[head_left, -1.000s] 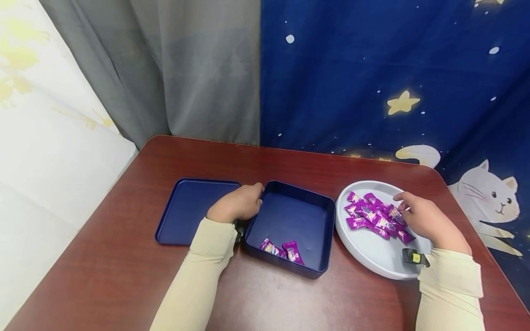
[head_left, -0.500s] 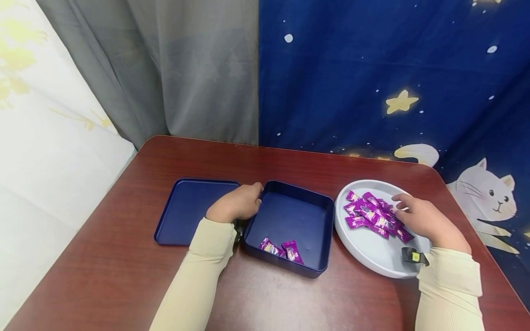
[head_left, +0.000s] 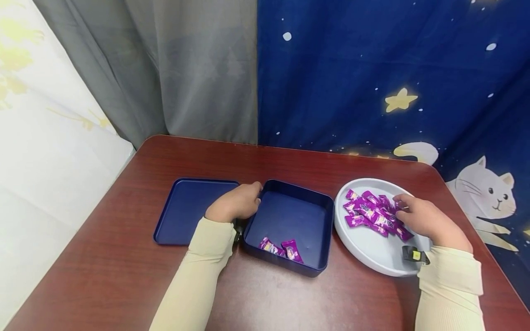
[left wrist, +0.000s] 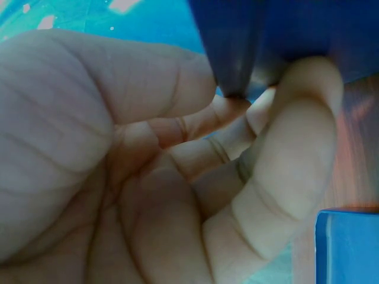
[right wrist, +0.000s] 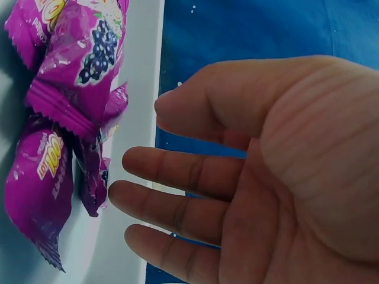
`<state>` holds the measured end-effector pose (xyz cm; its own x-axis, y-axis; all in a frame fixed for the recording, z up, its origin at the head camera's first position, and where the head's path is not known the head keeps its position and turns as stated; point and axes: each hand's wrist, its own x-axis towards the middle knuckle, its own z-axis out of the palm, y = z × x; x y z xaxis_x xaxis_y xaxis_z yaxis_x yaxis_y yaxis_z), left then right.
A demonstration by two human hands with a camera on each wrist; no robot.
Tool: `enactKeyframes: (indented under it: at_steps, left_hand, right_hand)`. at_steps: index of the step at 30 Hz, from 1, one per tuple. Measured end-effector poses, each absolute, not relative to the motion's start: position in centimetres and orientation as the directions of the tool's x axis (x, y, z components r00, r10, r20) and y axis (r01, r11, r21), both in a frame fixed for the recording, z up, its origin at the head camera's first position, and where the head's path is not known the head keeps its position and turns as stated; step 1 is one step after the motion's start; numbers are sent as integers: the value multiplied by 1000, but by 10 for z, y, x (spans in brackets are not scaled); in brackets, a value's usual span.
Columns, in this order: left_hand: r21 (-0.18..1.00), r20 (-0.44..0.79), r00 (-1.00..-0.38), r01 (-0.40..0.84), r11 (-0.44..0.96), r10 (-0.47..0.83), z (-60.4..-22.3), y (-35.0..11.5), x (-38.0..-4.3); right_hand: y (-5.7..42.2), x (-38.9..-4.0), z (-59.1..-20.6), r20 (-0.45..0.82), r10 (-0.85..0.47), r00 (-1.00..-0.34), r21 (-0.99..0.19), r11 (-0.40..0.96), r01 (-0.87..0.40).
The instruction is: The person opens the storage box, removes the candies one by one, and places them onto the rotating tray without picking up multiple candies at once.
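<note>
My left hand (head_left: 239,202) grips the left wall of a square dark blue box (head_left: 296,207). Its thumb and fingers close on the dark blue wall (left wrist: 237,41) in the left wrist view. Two purple wrapped candies (head_left: 292,251) lie along the near side inside the box. My right hand (head_left: 426,220) hovers at the right side of a pile of purple wrapped candies (head_left: 368,211) on a round white plate (head_left: 372,257). In the right wrist view its fingers (right wrist: 177,207) stretch toward the candies (right wrist: 83,71), holding nothing.
A flat dark blue lid (head_left: 182,211) lies left of the box, partly behind my left hand. Box and plate stand close together on the reddish-brown wooden table (head_left: 103,257). Grey and blue starry curtains (head_left: 331,82) hang behind the table's far edge.
Candies at my right fingertips have shifted a little within the pile, away from the hand. My left hand and the box stay put.
</note>
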<state>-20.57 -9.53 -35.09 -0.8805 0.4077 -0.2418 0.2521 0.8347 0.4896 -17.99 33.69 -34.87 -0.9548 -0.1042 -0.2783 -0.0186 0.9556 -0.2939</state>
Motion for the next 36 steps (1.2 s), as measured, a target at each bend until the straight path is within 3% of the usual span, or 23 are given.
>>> enactKeyframes:
  at_steps: [23, 28, 36]
  left_hand:
    - [474, -230, -882, 268, 839, 411, -353, -95, -206]
    - [470, -234, -879, 272, 840, 415, -353, -94, -206]
    - [469, -236, -879, 271, 841, 415, -354, -94, -208]
  right_hand:
    - [309, -166, -325, -230, -153, -961, -300, 951, -80]
    - [300, -164, -321, -204, -221, -954, -331, 932, -146]
    - [258, -168, -310, -90, -413, -906, -295, 880, -371]
